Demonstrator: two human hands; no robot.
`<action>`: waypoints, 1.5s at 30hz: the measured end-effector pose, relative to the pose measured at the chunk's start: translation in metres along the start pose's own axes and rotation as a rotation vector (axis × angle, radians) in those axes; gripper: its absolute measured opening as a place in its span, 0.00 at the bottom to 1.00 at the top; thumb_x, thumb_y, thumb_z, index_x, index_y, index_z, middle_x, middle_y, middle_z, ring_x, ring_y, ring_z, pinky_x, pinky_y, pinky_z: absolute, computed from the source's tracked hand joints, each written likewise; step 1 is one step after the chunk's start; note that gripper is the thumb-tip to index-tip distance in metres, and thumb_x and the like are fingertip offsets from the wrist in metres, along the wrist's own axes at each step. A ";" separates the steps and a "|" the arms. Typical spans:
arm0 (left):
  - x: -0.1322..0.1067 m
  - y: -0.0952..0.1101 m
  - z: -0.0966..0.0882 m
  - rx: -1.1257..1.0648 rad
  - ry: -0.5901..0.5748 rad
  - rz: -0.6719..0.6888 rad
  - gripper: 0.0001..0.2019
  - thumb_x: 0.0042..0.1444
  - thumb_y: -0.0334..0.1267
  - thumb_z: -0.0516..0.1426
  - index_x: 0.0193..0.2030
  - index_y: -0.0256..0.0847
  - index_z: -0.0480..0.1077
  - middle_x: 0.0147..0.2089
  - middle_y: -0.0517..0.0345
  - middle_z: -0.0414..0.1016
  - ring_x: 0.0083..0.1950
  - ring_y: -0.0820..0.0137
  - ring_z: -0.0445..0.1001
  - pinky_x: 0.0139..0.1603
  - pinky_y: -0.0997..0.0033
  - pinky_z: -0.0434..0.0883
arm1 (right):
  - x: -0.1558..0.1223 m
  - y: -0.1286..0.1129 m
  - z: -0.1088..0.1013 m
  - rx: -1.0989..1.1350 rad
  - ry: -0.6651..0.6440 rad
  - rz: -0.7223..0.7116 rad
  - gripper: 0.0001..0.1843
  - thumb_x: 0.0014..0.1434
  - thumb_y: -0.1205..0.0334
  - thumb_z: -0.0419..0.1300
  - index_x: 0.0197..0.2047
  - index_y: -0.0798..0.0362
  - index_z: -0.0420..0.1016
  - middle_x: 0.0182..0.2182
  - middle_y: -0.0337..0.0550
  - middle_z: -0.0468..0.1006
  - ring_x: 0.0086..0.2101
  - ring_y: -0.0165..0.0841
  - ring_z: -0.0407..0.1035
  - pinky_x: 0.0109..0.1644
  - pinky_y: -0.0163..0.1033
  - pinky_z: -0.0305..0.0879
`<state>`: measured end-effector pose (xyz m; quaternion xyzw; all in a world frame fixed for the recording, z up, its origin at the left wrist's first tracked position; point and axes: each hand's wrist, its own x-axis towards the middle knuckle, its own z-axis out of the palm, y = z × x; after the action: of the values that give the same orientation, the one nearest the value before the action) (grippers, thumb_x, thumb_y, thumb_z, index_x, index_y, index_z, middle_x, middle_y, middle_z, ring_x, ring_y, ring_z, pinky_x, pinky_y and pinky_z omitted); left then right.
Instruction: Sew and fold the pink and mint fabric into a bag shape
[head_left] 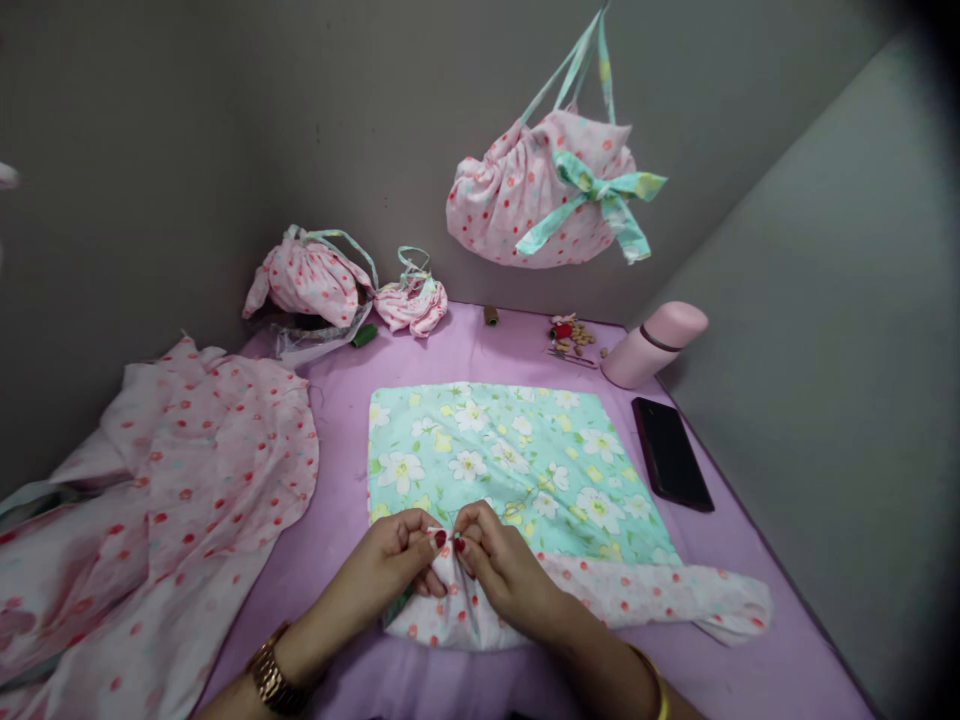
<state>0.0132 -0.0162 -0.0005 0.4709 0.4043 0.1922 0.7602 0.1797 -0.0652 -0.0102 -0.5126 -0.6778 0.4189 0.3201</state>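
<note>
A square of mint fabric with white flowers (510, 460) lies flat on the purple table (450, 360). Its near edge is backed by pink fabric with red dots (645, 592), which sticks out to the right. My left hand (397, 565) and my right hand (499, 565) meet at the middle of that near edge. Both pinch the fabric there, thumbs almost touching, so the cloth gathers into small folds between them. A gold watch is on my left wrist and a gold bangle on my right.
A heap of pink dotted cloth (150, 520) covers the left side. Two small finished fabric bags (311, 280) (412, 300) sit at the back, a larger one (547, 190) hangs on the wall. A pink flask (652, 345), a black phone (670, 452), beads (574, 335) and thread spools lie nearby.
</note>
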 end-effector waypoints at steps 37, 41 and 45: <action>0.000 0.000 -0.001 0.058 0.027 -0.051 0.17 0.47 0.52 0.57 0.30 0.38 0.68 0.15 0.64 0.69 0.18 0.73 0.70 0.21 0.76 0.62 | 0.012 0.000 -0.034 0.836 0.760 0.127 0.12 0.58 0.52 0.56 0.34 0.48 0.56 0.18 0.25 0.58 0.12 0.19 0.50 0.14 0.25 0.46; 0.000 0.001 -0.001 0.069 0.023 -0.046 0.17 0.46 0.52 0.58 0.29 0.38 0.68 0.15 0.64 0.70 0.18 0.73 0.71 0.21 0.77 0.62 | 0.008 0.021 -0.075 0.962 1.033 0.108 0.15 0.49 0.58 0.63 0.29 0.51 0.58 0.18 0.26 0.57 0.14 0.18 0.50 0.15 0.23 0.48; 0.000 0.001 -0.001 0.081 0.022 -0.046 0.17 0.47 0.52 0.57 0.29 0.38 0.68 0.16 0.64 0.69 0.18 0.74 0.70 0.21 0.77 0.62 | -0.002 0.035 -0.095 0.922 1.295 0.012 0.11 0.49 0.63 0.62 0.30 0.51 0.61 0.20 0.28 0.61 0.19 0.20 0.60 0.23 0.25 0.61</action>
<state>0.0124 -0.0153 0.0004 0.4900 0.4306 0.1633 0.7402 0.2776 -0.0398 0.0005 -0.4735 -0.1123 0.2775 0.8284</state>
